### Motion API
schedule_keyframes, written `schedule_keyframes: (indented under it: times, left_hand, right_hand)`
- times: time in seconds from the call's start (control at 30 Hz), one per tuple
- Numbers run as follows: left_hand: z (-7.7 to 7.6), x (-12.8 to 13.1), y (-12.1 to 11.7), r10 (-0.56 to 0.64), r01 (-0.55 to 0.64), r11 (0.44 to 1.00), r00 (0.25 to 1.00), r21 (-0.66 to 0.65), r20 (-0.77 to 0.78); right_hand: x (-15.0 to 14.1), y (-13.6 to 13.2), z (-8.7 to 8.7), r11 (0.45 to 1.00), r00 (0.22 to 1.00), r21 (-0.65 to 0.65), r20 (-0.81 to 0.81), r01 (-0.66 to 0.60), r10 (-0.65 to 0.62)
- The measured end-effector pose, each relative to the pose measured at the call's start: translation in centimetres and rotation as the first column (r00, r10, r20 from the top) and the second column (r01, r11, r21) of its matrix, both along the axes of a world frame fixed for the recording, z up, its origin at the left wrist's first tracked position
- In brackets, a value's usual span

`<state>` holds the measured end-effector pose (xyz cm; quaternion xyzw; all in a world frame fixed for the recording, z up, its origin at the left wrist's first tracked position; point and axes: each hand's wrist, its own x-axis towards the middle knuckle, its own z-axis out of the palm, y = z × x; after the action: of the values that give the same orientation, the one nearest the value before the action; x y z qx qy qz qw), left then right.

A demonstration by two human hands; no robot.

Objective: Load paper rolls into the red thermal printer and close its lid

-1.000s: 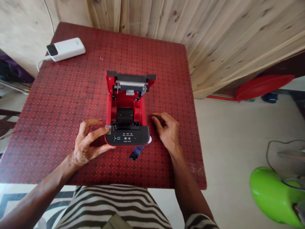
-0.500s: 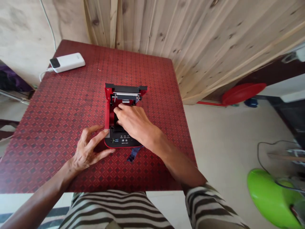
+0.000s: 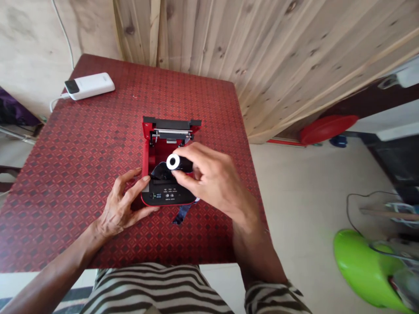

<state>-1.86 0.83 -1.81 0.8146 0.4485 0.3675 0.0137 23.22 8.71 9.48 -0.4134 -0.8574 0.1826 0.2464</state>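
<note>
A person in a striped shirt (image 3: 153, 288) works at a red patterned table (image 3: 114, 126), a bright green object (image 3: 366, 266) on the floor to the right. On the table's near part, a dark, shiny strip (image 3: 181, 214) pokes out from beneath the front edge of a red-and-black device (image 3: 170, 196), which sits with its bay open toward the viewer. The left hand (image 3: 119, 200), thumb and fingers spread apart, steadies the device's left front corner, a fingertip on top and the thumb along the front edge. The right hand (image 3: 212, 179) clamps a black roll (image 3: 182, 164) between thumb and fingers above the open bay, its white, ring-shaped end facing left. A dark film (image 3: 160, 171) shows beside that end; whether the two are joined cannot be told. Beyond the bay, the lid (image 3: 172, 124) stands raised. At the table's far left corner lies a white, dark-ended pack (image 3: 91, 86) with a pale cable (image 3: 67, 37), before a wall of knotty wooden boards (image 3: 196, 39).
</note>
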Motion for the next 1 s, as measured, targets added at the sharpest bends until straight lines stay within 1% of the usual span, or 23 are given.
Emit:
schedule_keyframes:
  times: [0.03,0.1,0.13,0.2,0.27,0.3,0.37,0.43,0.53,0.63,0.7,0.77,0.83,0.87,0.93,1.0]
  left_hand:
    - [0.0,0.0,0.1,-0.007,0.007,1.000,1.000,-0.009,0.001]
    - [0.0,0.1,0.2,-0.013,0.013,1.000,1.000,-0.022,0.002]
    - [-0.1,0.1,0.3,-0.015,0.016,1.000,1.000,-0.026,0.003]
    - [-0.2,0.2,0.5,-0.025,0.025,0.999,1.000,-0.020,0.011]
    - [-0.2,0.3,0.6,-0.037,0.037,0.999,0.999,-0.009,0.019]
    - [-0.2,0.3,0.7,-0.042,0.043,0.999,0.999,-0.003,0.021]
    - [-0.2,0.3,0.7,-0.047,0.047,0.999,0.999,0.006,0.017]
    - [-0.1,0.3,0.7,-0.039,0.039,0.999,0.999,0.013,0.009]
    - [-0.1,0.3,0.8,-0.026,0.026,0.999,1.000,0.028,-0.004]
    - [0.0,0.3,0.8,-0.032,0.033,0.999,0.999,0.033,-0.008]
    - [0.0,0.3,0.8,-0.036,0.036,0.999,0.999,0.020,-0.001]
    - [0.1,0.3,0.7,-0.037,0.037,0.999,0.999,-0.002,0.002]
    - [0.1,0.3,0.6,-0.036,0.036,0.999,0.999,-0.021,0.003]
    - [0.2,0.3,0.6,-0.035,0.035,0.999,0.999,-0.029,0.004]
    - [0.2,0.4,0.5,-0.036,0.036,0.998,0.999,-0.042,0.008]
    - [0.3,0.4,0.6,-0.040,0.040,0.998,0.999,-0.047,0.010]
  right_hand:
    - [1.2,-0.1,-0.2,0.998,0.992,-0.038,-0.114,0.046,-0.050]
    - [3.6,0.0,-1.3,0.976,0.936,-0.156,-0.297,0.148,-0.190]
    - [4.6,0.2,-2.2,0.956,0.893,-0.221,-0.365,0.193,-0.265]
    - [6.1,0.6,-4.5,0.909,0.794,-0.328,-0.465,0.258,-0.393]
    - [6.8,1.0,-7.1,0.872,0.720,-0.390,-0.509,0.295,-0.471]
    - [6.8,1.1,-8.4,0.860,0.702,-0.411,-0.514,0.303,-0.493]
    - [6.4,1.2,-10.4,0.842,0.704,-0.451,-0.492,0.297,-0.512]
    - [5.8,1.1,-11.5,0.829,0.737,-0.478,-0.443,0.288,-0.511]
    - [5.5,0.9,-12.0,0.827,0.785,-0.483,-0.375,0.289,-0.493]
    - [6.1,0.5,-11.8,0.826,0.809,-0.489,-0.342,0.282,-0.478]
    - [6.9,-0.3,-11.4,0.821,0.801,-0.484,-0.338,0.303,-0.495]
    - [7.7,-1.8,-10.6,0.822,0.788,-0.441,-0.327,0.360,-0.521]
    - [8.3,-3.6,-9.6,0.830,0.815,-0.401,-0.271,0.388,-0.512]
    - [8.4,-4.6,-9.1,0.838,0.845,-0.400,-0.230,0.370,-0.483]
    - [8.0,-6.3,-8.7,0.857,0.903,-0.428,-0.176,0.287,-0.391]
    - [6.8,-7.3,-9.1,0.876,0.926,-0.428,-0.189,0.221,-0.326]
